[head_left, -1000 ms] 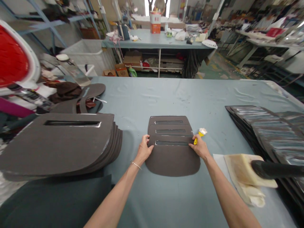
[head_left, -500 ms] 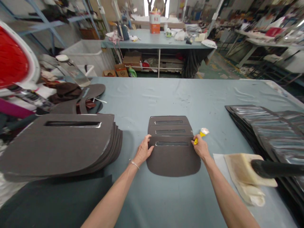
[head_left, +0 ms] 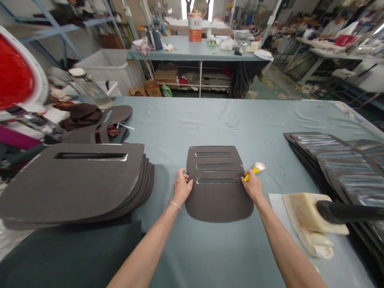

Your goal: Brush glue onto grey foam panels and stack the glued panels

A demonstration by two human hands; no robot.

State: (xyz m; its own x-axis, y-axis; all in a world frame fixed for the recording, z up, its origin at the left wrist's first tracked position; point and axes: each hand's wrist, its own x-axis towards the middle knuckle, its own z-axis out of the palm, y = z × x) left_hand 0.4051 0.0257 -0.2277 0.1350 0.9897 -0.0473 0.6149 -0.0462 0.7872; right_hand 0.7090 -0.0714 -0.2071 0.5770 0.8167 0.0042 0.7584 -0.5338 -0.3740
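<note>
In front of me lies a dark grey layered panel [head_left: 219, 204] with rounded lower corners and three slots framed by thin white lines. My left hand [head_left: 182, 188], a bracelet on its wrist, is at the panel's left edge, its fingers curled and its thumb against the edge. My right hand [head_left: 252, 186] is closed around a small yellow-handled brush [head_left: 256, 168] with whitish bristles pointing away to the upper right. That hand's fingertips also touch the panel's right edge. The undersides of the fingers are hidden.
A stack of dark slotted panels [head_left: 90, 184] stands at left. Streaked dark panels [head_left: 336, 160] lie fanned at right. Nearer stands a cream block-like container [head_left: 303, 208] with a black cylinder [head_left: 345, 212] across it. A clear bottle [head_left: 93, 90] leans at back left.
My left hand has shifted slightly, its fingers drawing back off the panel's top to its left edge. My right hand stays at the right edge; the brush tilts slightly. The panel stays put.
</note>
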